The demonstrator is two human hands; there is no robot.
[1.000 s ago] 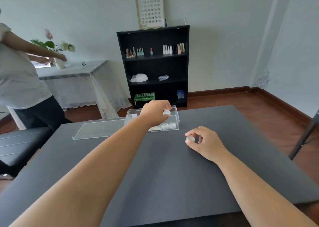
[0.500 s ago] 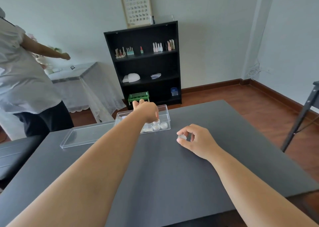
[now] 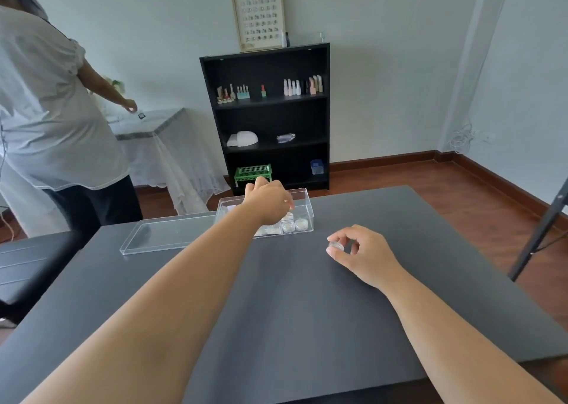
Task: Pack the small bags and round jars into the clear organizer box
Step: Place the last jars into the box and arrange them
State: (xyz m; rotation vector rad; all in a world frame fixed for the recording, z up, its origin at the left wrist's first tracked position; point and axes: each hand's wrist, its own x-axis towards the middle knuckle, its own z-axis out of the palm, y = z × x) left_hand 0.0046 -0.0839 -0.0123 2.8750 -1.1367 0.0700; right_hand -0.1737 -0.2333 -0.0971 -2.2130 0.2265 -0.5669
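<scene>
The clear organizer box (image 3: 305,201) stands at the far middle of the black table (image 3: 307,305). Several small round jars (image 3: 295,226) sit along its front wall. My left hand (image 3: 266,201) reaches down into the box, its fingertips closed on one round jar (image 3: 288,216) just behind that front row. My right hand (image 3: 361,251) hovers low over the table to the right of the box and pinches another clear round jar (image 3: 334,245) between thumb and fingers. The box's left half is hidden by my left hand. I cannot see any small bags.
The box's clear lid (image 3: 166,234) lies flat on the table left of the box. A person in a white shirt (image 3: 52,121) stands at the far left by a cloth-covered side table. A black shelf unit (image 3: 270,117) is against the back wall, and a black stand leg (image 3: 541,228) is at the right.
My left hand carried its jar from above the box down inside it. My right hand kept its jar and hardly moved. The person on the left stepped closer.
</scene>
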